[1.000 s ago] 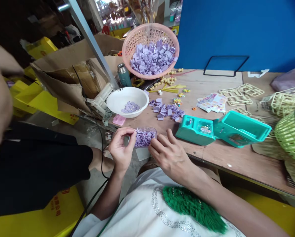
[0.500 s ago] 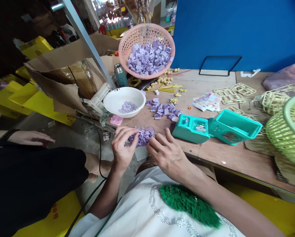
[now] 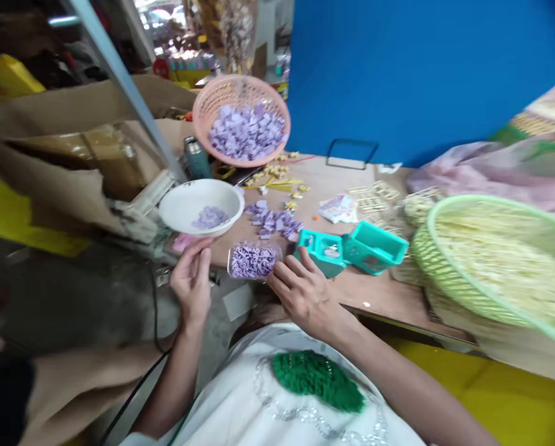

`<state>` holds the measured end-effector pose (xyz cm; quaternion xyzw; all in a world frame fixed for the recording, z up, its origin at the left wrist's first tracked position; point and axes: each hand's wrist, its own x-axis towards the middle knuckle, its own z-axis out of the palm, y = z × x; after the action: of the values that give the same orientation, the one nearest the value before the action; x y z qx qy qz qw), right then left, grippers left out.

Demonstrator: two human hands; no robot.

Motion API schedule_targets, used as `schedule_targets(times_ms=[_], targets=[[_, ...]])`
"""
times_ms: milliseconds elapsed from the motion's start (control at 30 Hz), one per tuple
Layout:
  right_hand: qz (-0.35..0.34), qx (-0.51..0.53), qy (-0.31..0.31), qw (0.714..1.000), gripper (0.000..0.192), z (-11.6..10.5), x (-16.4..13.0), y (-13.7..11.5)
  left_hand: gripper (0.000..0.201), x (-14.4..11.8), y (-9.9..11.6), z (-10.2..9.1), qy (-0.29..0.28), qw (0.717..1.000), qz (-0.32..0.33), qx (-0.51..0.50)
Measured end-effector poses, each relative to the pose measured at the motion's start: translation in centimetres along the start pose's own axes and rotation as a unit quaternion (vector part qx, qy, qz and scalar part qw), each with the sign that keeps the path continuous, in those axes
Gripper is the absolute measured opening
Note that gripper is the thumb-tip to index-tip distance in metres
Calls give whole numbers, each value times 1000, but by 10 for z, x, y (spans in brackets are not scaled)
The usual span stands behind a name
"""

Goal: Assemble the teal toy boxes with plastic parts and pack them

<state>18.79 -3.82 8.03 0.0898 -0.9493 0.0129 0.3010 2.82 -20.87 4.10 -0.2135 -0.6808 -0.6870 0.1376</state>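
Purple-parts tray at table edge, btwn left hand & right hand.

A pink basket of purple pieces stands behind a white bowl. 2 teal boxes lie near a green basket.

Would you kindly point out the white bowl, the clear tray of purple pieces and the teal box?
white bowl (image 3: 178, 214): head view, bare inner wall at left.
clear tray of purple pieces (image 3: 253, 261): head view, middle of the pieces.
teal box (image 3: 378, 243): head view, open half's rim.
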Motion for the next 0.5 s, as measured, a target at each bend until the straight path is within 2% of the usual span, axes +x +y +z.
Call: schedule_targets(times_ms=[100,200,233,300,333,400,500], targets=[[28,-26,-14,999,24,-29,-6,43,27,-7,-25,16,-15,1000,-23,10],[78,-94,-55,991,24,-63,-4,107,27,-17,-60,43,-74,997,-20,16],[113,-121,-91,982,24,-72,-2,131,27,-21,-70,52,-90,996,-10,16],[206,-169,-190,945,27,-83,8,177,27,-27,-87,68,-119,993,14,12],[248,-186,-236,921,28,-84,13,198,26,-29,-93,74,-127,991,30,12],[297,-202,-291,887,29,-76,24,236,23,-32,-101,81,-138,988,63,22],[322,-208,-324,865,23,-46,38,280,20,-33,-106,82,-147,982,106,50]])
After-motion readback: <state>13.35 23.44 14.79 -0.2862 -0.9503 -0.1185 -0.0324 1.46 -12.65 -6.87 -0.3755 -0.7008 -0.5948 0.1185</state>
